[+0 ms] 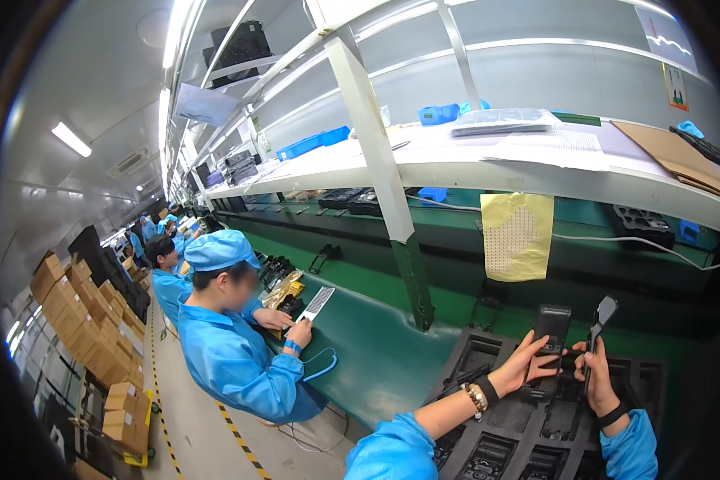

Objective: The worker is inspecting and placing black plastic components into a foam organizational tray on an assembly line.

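My left hand (522,366), a beaded bracelet and black band at its wrist, grips a boxy black handheld device (553,323) that stands upright. To its right, my right hand (597,376) is closed around a thin dark flat piece (605,314), seen nearly edge-on and tilted; its exact kind is unclear. Both hands are close together above a black compartment tray (528,438). Some of its pockets hold dark parts (488,456), while my forearms and hands cover others.
A green-topped bench (368,370) runs left, where a blue-clad co-worker (232,336) handles a white strip-like piece (316,304). A white post (368,120) rises before a shelf (552,178) with a hanging yellow sheet (517,238). Cartons (126,408) stand at left.
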The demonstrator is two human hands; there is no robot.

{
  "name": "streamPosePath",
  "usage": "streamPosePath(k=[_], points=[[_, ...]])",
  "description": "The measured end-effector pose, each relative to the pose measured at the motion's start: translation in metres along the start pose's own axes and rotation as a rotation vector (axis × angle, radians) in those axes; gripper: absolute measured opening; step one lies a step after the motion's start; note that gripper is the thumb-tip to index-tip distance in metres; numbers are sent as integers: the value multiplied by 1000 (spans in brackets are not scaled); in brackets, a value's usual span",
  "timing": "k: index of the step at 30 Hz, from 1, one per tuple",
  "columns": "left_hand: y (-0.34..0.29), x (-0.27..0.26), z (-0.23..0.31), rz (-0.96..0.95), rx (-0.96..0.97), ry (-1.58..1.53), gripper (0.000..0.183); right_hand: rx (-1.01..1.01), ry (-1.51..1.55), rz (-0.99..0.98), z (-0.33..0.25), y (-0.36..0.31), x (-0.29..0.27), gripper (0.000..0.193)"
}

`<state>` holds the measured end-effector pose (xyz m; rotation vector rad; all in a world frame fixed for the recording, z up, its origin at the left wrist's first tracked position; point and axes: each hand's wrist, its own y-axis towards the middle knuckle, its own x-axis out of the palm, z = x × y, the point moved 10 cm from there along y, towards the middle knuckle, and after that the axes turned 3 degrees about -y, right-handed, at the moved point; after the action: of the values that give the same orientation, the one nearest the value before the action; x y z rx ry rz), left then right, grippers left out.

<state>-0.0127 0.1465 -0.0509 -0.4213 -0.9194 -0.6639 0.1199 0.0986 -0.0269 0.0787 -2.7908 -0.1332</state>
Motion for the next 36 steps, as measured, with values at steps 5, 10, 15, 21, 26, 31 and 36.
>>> streamPosePath(k=[5,10,15,21,26,31,36], points=[[-5,4,-5,-35,-58,-92,41,115,77,65,15,-11,-11,69],[1,2,-7,-24,-30,-22,45,162,63,64,19,-9,-13,69],[4,-5,-15,-86,-81,-63,56,89,-60,12,8,-12,0,71],[-7,14,-6,-114,62,36,53,130,-82,14,13,-21,1,74],[-5,3,-13,-19,103,258,65,86,-68,-76,16,-22,3,71],[-12,12,0,-6,148,439,73,43,-124,-174,8,-12,15,75],[-14,23,1,-40,179,446,83,69,-179,-245,15,-9,12,91]])
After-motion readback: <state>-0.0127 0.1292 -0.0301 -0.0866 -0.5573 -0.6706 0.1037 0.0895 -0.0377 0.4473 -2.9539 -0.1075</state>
